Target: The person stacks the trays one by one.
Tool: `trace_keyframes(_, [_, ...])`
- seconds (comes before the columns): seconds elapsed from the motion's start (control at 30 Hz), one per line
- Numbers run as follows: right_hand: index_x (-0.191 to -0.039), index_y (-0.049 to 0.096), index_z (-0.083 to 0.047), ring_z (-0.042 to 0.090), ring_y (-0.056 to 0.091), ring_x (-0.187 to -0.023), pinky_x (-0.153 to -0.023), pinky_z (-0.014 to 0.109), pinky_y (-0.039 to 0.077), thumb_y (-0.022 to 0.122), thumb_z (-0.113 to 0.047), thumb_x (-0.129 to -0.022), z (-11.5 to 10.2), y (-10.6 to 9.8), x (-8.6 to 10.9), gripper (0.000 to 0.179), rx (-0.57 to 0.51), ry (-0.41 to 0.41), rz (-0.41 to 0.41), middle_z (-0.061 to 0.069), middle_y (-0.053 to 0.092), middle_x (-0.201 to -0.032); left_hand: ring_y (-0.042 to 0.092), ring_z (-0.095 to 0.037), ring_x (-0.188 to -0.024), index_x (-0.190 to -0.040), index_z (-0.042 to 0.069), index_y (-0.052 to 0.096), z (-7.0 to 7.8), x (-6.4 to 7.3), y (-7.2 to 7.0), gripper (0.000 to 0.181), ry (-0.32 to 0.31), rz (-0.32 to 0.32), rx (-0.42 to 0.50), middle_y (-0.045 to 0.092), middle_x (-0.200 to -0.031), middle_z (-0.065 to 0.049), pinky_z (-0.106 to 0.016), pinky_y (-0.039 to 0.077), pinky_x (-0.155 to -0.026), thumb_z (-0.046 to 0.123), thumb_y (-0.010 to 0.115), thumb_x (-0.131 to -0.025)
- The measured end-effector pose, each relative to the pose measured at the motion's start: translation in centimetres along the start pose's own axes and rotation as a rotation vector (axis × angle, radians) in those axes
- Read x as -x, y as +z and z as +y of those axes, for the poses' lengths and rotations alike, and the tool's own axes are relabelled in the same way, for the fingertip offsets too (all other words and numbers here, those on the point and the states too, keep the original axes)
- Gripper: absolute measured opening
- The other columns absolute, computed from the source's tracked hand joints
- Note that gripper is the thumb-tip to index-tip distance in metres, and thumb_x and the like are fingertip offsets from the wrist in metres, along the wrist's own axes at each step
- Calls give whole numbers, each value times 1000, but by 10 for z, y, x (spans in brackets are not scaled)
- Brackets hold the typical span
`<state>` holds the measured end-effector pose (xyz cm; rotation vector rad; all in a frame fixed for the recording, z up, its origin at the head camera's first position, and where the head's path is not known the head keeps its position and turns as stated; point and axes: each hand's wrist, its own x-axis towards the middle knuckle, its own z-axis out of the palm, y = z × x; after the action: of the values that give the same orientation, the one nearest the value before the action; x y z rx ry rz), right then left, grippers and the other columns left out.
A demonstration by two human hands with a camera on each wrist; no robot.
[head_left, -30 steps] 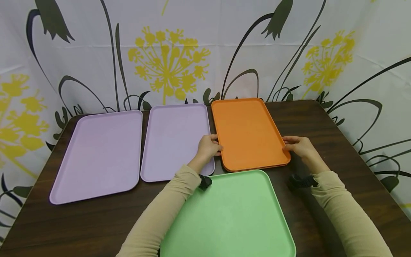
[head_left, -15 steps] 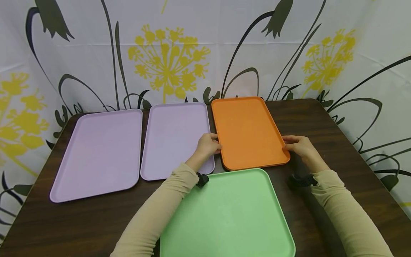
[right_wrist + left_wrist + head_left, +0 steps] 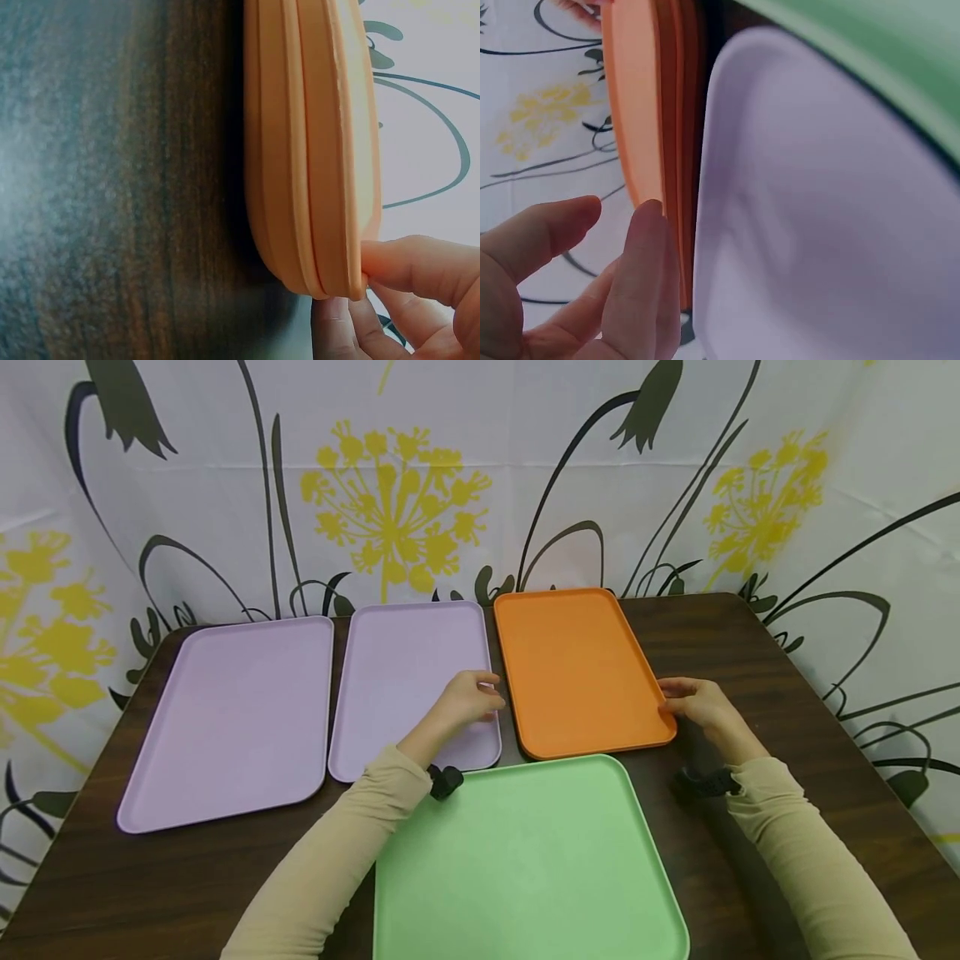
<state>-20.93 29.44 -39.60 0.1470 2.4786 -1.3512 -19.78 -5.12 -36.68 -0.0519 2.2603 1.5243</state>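
An orange tray (image 3: pixel 581 677) lies on top of a stack at the back of the table; layered orange rims (image 3: pixel 300 150) show in the right wrist view. My right hand (image 3: pixel 697 706) pinches its right edge near the front corner, thumb at the upper rim and fingers against the side. My left hand (image 3: pixel 465 697) hovers over the right edge of the smaller lilac tray (image 3: pixel 405 668), a small gap from the orange stack. In the left wrist view the left fingers (image 3: pixel 641 262) are extended, thumb apart, holding nothing.
A larger lilac tray (image 3: pixel 232 727) lies at the left of the dark wooden table (image 3: pixel 750 643). In front, a large green tray (image 3: pixel 532 868) lies below the orange stack. A flower-patterned curtain (image 3: pixel 510 410) hangs behind the table.
My left hand has let go of the orange tray's left edge and moved left, over the smaller lilac tray. The right hand and the trays have stayed in place.
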Motion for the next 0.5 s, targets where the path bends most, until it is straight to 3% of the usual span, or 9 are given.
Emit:
trace_keyframes(0.23, [-135,42,15,-10,54,-74,-70,8,49,59,-2,-88,2,0,0,52,-22,-10,-11,-17,58,-89,60,-26,-103,-136,-7,46,-8,13,-36,48,5,40,-45,55,-125,-26,-34,58,-89,2,55,-89])
trace_keyframes(0.5, [-136,41,14,-10,53,-75,-71,8,49,61,-3,-89,1,-1,-1,53,-6,-1,-16,0,63,-107,60,-35,-109,-136,-9,44,-24,27,-86,48,12,155,-170,53,-128,-30,-30,59,-86,4,51,-91])
